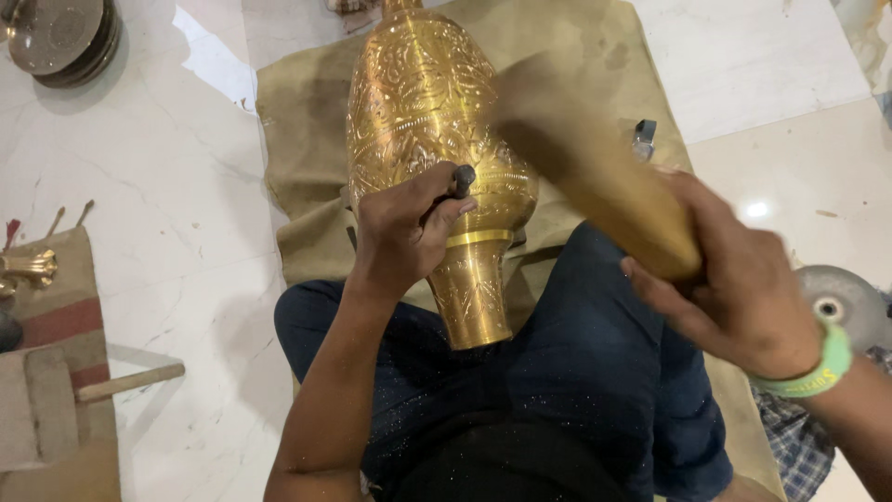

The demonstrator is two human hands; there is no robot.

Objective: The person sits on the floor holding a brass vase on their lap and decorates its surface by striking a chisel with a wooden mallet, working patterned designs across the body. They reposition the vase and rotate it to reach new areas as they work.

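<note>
A large engraved brass vase (423,112) lies on its side on an olive cloth (307,121), its narrow foot resting on my lap. My left hand (404,228) grips a short dark metal punch (463,178) whose tip presses on the vase's body near the foot band. My right hand (734,274) holds a wooden mallet (581,153), blurred by motion, raised just right of the punch. A green wristband (822,367) circles my right wrist.
Stacked metal plates (65,37) sit at the top left on the white marble floor (177,204). A wooden-handled mallet (130,381) and a small brass piece (28,268) lie on a mat at left. A round grey disc (841,302) lies at right.
</note>
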